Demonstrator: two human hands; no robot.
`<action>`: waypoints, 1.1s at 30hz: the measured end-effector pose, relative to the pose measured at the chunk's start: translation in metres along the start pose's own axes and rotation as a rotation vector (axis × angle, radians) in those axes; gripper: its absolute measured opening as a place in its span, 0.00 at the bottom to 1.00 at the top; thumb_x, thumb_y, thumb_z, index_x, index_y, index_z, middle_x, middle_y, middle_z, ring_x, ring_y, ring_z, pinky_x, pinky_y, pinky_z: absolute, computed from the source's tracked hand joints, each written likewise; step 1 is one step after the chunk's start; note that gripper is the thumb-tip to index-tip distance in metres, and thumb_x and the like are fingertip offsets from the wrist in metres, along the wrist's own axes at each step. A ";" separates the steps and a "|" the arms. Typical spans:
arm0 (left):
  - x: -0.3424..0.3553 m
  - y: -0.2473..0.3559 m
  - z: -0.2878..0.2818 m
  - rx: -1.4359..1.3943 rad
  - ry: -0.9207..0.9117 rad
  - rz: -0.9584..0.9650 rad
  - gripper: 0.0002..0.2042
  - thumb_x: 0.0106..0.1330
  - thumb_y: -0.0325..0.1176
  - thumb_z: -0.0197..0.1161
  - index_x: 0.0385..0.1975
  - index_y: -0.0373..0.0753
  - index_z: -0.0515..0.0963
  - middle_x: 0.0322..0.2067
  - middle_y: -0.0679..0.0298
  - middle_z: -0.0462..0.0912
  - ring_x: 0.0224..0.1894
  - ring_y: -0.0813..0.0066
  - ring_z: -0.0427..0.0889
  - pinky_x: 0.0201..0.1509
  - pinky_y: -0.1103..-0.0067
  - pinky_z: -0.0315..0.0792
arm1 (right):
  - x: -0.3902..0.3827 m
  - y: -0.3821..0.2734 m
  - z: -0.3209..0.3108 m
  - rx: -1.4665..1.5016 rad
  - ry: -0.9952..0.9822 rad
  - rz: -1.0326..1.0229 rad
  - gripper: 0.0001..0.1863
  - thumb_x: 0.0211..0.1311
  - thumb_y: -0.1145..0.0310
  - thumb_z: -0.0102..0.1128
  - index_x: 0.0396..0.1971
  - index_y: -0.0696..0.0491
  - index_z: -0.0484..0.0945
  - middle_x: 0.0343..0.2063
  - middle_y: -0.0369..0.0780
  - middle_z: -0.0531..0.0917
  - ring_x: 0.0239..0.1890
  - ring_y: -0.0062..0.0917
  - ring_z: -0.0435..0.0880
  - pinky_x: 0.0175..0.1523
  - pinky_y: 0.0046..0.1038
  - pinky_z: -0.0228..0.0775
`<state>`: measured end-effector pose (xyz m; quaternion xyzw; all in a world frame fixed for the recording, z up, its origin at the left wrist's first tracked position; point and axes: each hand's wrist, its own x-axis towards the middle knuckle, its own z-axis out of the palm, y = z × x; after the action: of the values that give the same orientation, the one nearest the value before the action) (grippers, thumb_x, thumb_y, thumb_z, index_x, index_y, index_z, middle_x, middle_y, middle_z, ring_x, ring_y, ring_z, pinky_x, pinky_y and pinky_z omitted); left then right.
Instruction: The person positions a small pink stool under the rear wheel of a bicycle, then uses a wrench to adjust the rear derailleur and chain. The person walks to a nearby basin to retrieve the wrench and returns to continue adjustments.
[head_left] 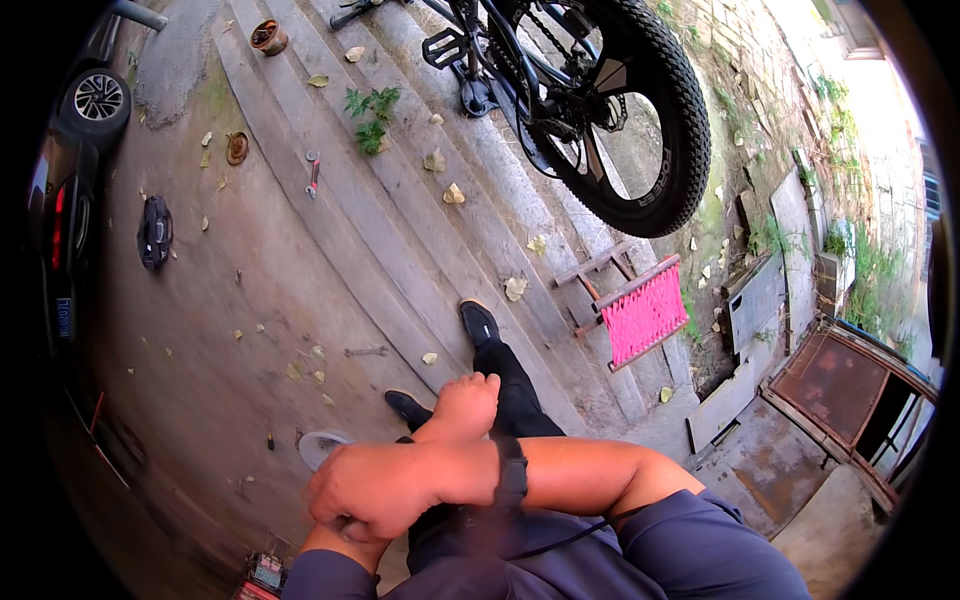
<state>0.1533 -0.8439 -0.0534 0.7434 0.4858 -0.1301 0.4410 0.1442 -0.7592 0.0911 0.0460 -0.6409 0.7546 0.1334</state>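
My arms cross in front of my body. My right hand (375, 488), with a black watch (511, 472) on its wrist, is curled round my left forearm near the sleeve. Beyond it my left hand (462, 408) is closed in a loose fist, and no object shows in it. A dark band is partly visible at the left wrist. Behind the right hand, the rim of a white round container (318, 441) shows, mostly covered. A black bicycle (535, 95) with a knobbly tyre (690, 120) stands on the steps ahead, out of reach of both hands.
Stone steps (330, 215) run diagonally across the ground. A pink-woven stool (645, 315) stands right. Lying about are a red-and-silver wrench (314, 175), another wrench (366, 352) and a black bag (155, 232). A rusty can (268, 38) sits far left, near a parked car (62, 215).
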 end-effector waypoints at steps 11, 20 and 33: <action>-0.031 -0.053 0.022 -0.062 0.041 -0.135 0.13 0.58 0.36 0.62 0.40 0.37 0.74 0.35 0.53 0.80 0.40 0.53 0.80 0.42 0.61 0.74 | -0.182 0.078 -0.178 -0.507 1.423 0.706 0.34 0.57 0.65 0.63 0.63 0.57 0.63 0.30 0.43 0.82 0.32 0.34 0.82 0.42 0.34 0.74; -0.033 -0.040 0.039 -0.126 -0.018 -0.196 0.12 0.59 0.36 0.62 0.38 0.37 0.74 0.34 0.53 0.80 0.41 0.53 0.81 0.43 0.61 0.75 | -0.220 0.084 -0.253 -0.735 1.403 0.765 0.33 0.56 0.64 0.61 0.64 0.51 0.66 0.36 0.44 0.84 0.36 0.33 0.83 0.45 0.30 0.74; -0.024 -0.030 0.037 -0.145 -0.060 -0.204 0.16 0.60 0.37 0.62 0.45 0.37 0.75 0.36 0.54 0.80 0.41 0.53 0.80 0.44 0.61 0.75 | -0.237 0.104 -0.245 -1.019 1.320 0.920 0.25 0.59 0.62 0.56 0.59 0.44 0.74 0.40 0.45 0.81 0.42 0.41 0.82 0.50 0.37 0.73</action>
<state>0.1249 -0.8832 -0.0763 0.6520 0.5536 -0.1612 0.4924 0.3692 -0.5674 -0.1079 -0.7099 -0.6432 0.2367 0.1622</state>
